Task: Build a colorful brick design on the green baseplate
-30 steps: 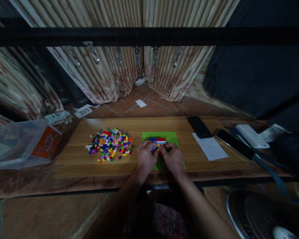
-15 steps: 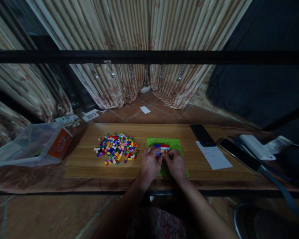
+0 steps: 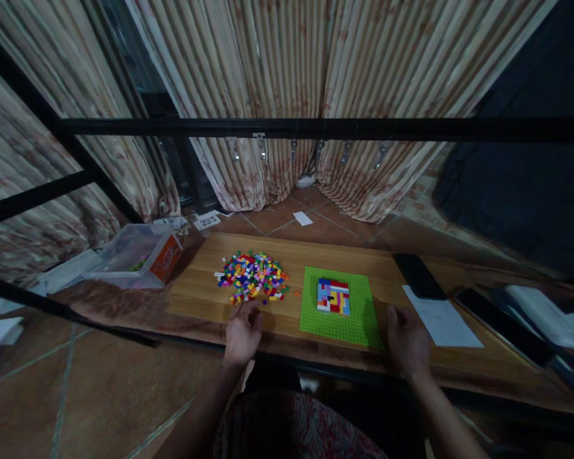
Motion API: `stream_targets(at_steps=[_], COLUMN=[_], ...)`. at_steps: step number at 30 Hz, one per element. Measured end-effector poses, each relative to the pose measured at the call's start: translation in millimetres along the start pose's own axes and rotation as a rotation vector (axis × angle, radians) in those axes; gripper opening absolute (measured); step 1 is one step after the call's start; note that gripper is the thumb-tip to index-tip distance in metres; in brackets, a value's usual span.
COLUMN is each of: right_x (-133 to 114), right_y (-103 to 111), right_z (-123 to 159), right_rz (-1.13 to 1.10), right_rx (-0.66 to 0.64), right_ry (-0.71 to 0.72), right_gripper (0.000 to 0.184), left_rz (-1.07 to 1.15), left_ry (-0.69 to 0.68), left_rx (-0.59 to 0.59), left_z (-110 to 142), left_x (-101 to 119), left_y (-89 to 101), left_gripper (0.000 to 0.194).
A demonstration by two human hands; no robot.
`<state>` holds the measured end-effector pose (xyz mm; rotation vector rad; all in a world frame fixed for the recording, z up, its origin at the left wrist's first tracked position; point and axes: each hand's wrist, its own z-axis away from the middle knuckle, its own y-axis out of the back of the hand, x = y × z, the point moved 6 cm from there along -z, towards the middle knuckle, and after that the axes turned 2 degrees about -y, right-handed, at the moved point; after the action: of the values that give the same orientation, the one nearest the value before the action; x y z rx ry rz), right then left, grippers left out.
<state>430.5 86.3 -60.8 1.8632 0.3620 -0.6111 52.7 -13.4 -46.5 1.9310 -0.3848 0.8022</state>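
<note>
My left hand is at the board's front edge, just short of a heap of small coloured bricks. Its fingers are loosely bent, with the thumb apart, and no brick shows in it. Beside the right edge of a green baseplate, my right hand rests with curled fingers, nothing visible in it. On the baseplate sits a flat, roughly square patch of bricks in blue, red, white, yellow and light blue; neither hand touches it. A small orange brick lies between heap and baseplate.
A black phone overlaps a white paper on the right of the wooden board. Another phone lies farther right. A clear plastic box with an orange label stands left. A dark rail crosses behind.
Both hands have left the brick patch, which is now uncovered. My left hand has moved left toward the heap, my right hand to the right of the baseplate. The view has turned left.
</note>
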Motion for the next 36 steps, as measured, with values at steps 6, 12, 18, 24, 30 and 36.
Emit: stream_targets(at_steps=[6, 12, 18, 24, 30, 36], right_x=[9.9, 8.2, 10.7, 11.8, 10.9, 15.7], right_y=[-13.2, -13.3, -14.9, -14.4, -15.2, -15.6], right_z=[4.5, 7.7, 7.9, 8.1, 8.0, 9.3], right_rz=[0.221, 0.268, 0.254, 0.305, 0.357, 0.348], right_rx=[0.035, 0.046, 0.041, 0.072, 0.047, 0.048], right_ry=[0.07, 0.076, 0.103, 0.083, 0.127, 0.106], right_gripper=[0.047, 0.042, 0.04, 0.041, 0.042, 0.042], left_rz=[-0.044, -0.161, -0.246, -0.322, -0.273, -0.346], left_ry=[-0.026, -0.075, -0.006, 0.098, 0.191, 0.213], left_rx=[-0.005, 0.02, 0.081, 0.124, 0.152, 0.062], left_z=[-4.0, -13.2, -15.5, -12.6, -13.0, -14.6], left_x=[8.6, 16.6, 7.4, -18.4, -37.9, -41.2], left_y=[-12.2, -23.1, -7.0, 21.3, 33.8, 32.0], left_gripper=[0.025, 0.027, 0.025, 0.023, 0.027, 0.03])
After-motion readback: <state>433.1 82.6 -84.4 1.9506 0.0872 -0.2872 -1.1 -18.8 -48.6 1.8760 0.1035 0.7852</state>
